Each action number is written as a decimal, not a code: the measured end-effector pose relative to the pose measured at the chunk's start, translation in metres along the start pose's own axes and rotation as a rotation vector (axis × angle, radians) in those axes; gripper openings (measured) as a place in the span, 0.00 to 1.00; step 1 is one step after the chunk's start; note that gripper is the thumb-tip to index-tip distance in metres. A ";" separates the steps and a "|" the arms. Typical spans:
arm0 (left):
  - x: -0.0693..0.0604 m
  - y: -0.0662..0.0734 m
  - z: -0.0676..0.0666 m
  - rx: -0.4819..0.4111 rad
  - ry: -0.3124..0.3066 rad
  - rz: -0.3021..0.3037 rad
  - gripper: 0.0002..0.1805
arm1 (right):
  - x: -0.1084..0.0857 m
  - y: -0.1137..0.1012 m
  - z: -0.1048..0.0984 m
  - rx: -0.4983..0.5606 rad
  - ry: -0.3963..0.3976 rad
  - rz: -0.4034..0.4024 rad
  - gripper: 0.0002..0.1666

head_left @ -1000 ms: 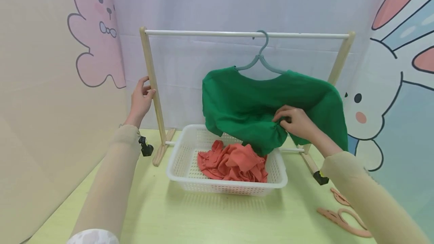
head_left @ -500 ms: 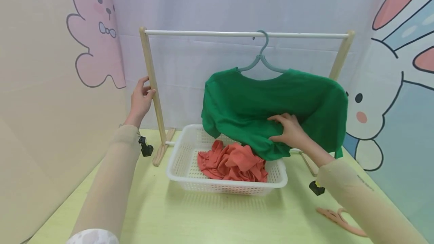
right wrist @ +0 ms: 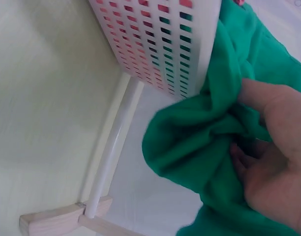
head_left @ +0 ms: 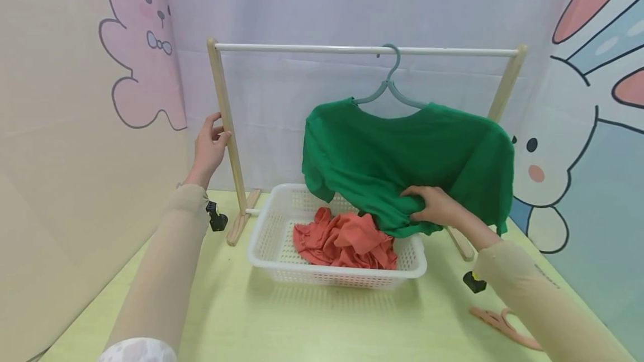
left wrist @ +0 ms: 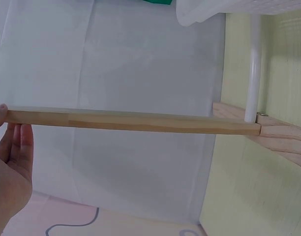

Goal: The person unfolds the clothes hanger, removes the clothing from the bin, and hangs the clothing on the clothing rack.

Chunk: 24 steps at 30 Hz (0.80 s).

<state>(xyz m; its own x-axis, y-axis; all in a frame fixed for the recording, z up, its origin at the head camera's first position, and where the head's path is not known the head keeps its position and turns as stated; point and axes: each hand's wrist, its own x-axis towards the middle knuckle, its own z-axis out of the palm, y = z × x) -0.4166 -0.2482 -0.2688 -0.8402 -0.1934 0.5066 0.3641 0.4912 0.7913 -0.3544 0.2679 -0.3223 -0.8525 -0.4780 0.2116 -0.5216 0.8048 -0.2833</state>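
Observation:
A green shirt [head_left: 392,144] hangs from a grey-blue hanger [head_left: 389,85] hooked over the white bar of a wooden rack [head_left: 302,49]. My right hand [head_left: 437,205] is at the shirt's lower middle. In the right wrist view, the thumb and fingers of this hand [right wrist: 278,147] close around a bunched fold of the shirt [right wrist: 190,132]. My left hand [head_left: 208,149] grips the rack's left post [head_left: 228,144], its thumb and fingers on opposite sides of the wood [left wrist: 131,121]. Part of the hem droops over the basket.
Below the shirt, a white basket [head_left: 332,274] contains crumpled red cloth [head_left: 352,239]. An orange hanger [head_left: 503,325] lies at the right near my sleeve. Patterned curtains surround the table [head_left: 302,328] at the back and sides.
My right hand let go of the gathered cloth, spread its fingers, then moved lower and took a fold near the hem. The shirt's lower part hangs flatter. My left hand has stayed put.

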 end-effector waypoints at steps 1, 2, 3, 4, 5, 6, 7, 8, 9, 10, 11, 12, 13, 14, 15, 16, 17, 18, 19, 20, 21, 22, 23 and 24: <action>0.000 0.000 0.000 0.001 -0.001 0.001 0.28 | 0.001 0.000 0.001 -0.002 0.018 -0.005 0.24; 0.000 -0.001 0.000 0.002 -0.001 0.001 0.28 | 0.002 0.000 0.002 -0.007 0.036 -0.006 0.22; 0.000 -0.001 -0.001 0.004 -0.002 0.002 0.28 | 0.004 0.001 0.002 -0.015 0.056 -0.006 0.20; 0.000 -0.001 -0.001 0.004 -0.003 0.003 0.28 | 0.005 0.002 0.002 -0.024 0.079 -0.009 0.19; 0.000 -0.001 -0.001 0.005 -0.005 0.003 0.28 | 0.006 0.002 0.001 -0.028 0.106 -0.009 0.18; -0.001 -0.001 -0.001 0.006 -0.005 0.004 0.28 | 0.008 0.003 -0.001 -0.026 0.134 -0.004 0.17; 0.000 -0.002 -0.001 0.004 -0.005 0.004 0.28 | 0.009 0.004 -0.003 -0.017 0.164 0.006 0.16; 0.000 -0.002 -0.002 0.006 -0.005 0.005 0.28 | 0.011 0.005 -0.006 -0.007 0.197 0.017 0.17; 0.000 -0.002 -0.002 0.008 -0.005 0.005 0.28 | 0.012 0.006 -0.009 0.007 0.230 0.031 0.17; 0.000 -0.002 -0.002 0.010 -0.005 0.005 0.28 | 0.013 0.008 -0.012 0.025 0.264 0.048 0.17; 0.000 -0.003 -0.002 0.011 -0.004 0.005 0.28 | 0.014 0.009 -0.016 0.063 0.292 0.072 0.17; 0.000 -0.002 -0.002 0.013 -0.002 0.005 0.28 | 0.015 0.011 -0.019 0.107 0.319 0.099 0.18; 0.000 -0.002 -0.002 0.014 -0.001 0.004 0.28 | 0.015 0.013 -0.022 0.148 0.349 0.125 0.18; 0.000 -0.002 -0.002 0.015 0.000 0.004 0.28 | 0.015 0.015 -0.025 0.191 0.380 0.152 0.19; 0.000 -0.001 -0.001 0.018 0.002 0.004 0.28 | 0.014 0.017 -0.028 0.240 0.413 0.182 0.20; 0.000 -0.001 -0.001 0.018 0.003 0.004 0.28 | 0.014 0.020 -0.030 0.289 0.449 0.207 0.20; 0.001 -0.001 -0.001 0.017 0.003 0.004 0.28 | 0.013 0.022 -0.032 0.340 0.491 0.230 0.21; 0.001 0.000 -0.001 0.016 0.002 0.004 0.29 | 0.013 0.024 -0.034 0.377 0.539 0.249 0.22; 0.001 0.000 -0.001 0.015 0.001 0.004 0.29 | 0.012 0.027 -0.036 0.398 0.591 0.267 0.22; 0.001 0.000 -0.001 0.014 -0.001 0.006 0.29 | 0.010 0.030 -0.038 0.417 0.642 0.282 0.22; 0.000 0.001 -0.001 0.014 -0.003 0.007 0.29 | 0.009 0.033 -0.040 0.428 0.692 0.301 0.22; 0.000 0.001 -0.001 0.014 -0.005 0.009 0.29 | 0.008 0.035 -0.042 0.434 0.739 0.319 0.22; 0.000 0.001 -0.001 0.018 -0.006 0.011 0.29 | 0.006 0.038 -0.045 0.434 0.781 0.339 0.22; 0.000 0.002 -0.001 0.021 -0.008 0.013 0.29 | 0.003 0.041 -0.047 0.429 0.810 0.361 0.22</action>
<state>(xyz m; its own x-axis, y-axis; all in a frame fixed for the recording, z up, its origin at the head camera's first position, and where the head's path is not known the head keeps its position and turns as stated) -0.4151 -0.2480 -0.2673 -0.8388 -0.1800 0.5138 0.3665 0.5113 0.7773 -0.3772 0.3159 -0.2896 -0.7652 0.2857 0.5769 -0.3394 0.5825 -0.7386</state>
